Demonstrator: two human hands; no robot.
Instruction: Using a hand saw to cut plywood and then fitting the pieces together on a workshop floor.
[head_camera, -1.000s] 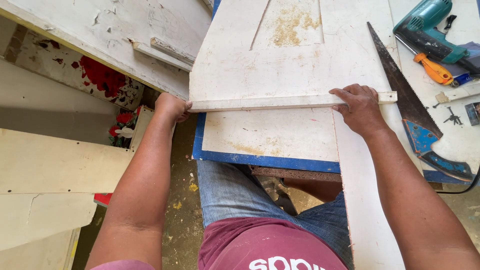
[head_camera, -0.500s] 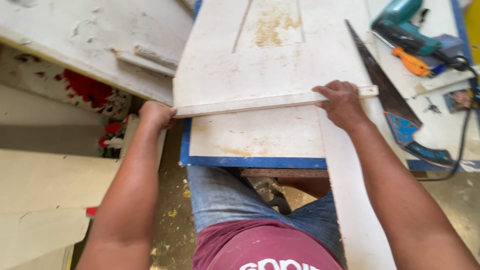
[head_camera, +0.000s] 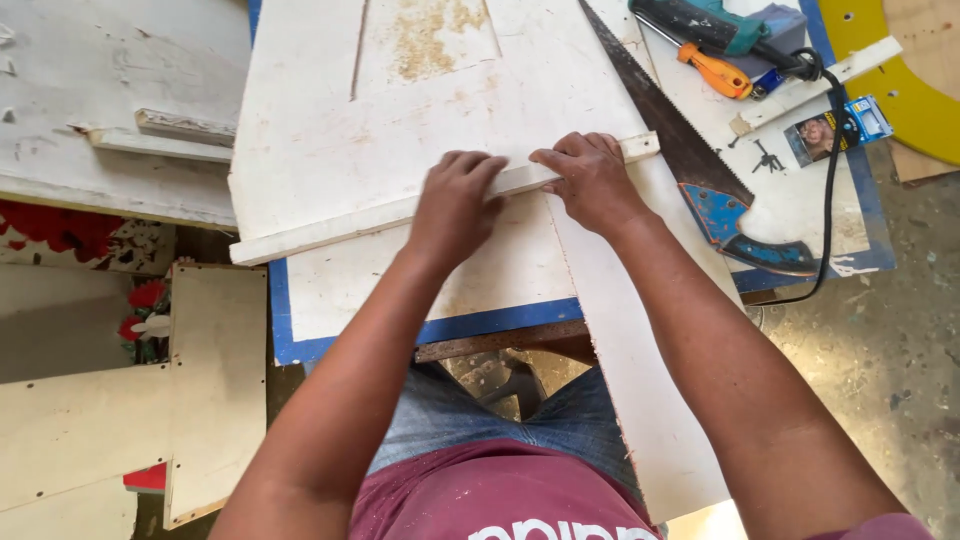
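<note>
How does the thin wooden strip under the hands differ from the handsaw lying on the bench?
The wooden strip is pale, painted white and straight-edged; the handsaw has a dark toothed blade and a blue grip. The strip runs crosswise over the white board; the handsaw lies diagonally beside it. Left hand and right hand press on the strip; the handsaw lies untouched. Both are long, slim and flat.
</note>
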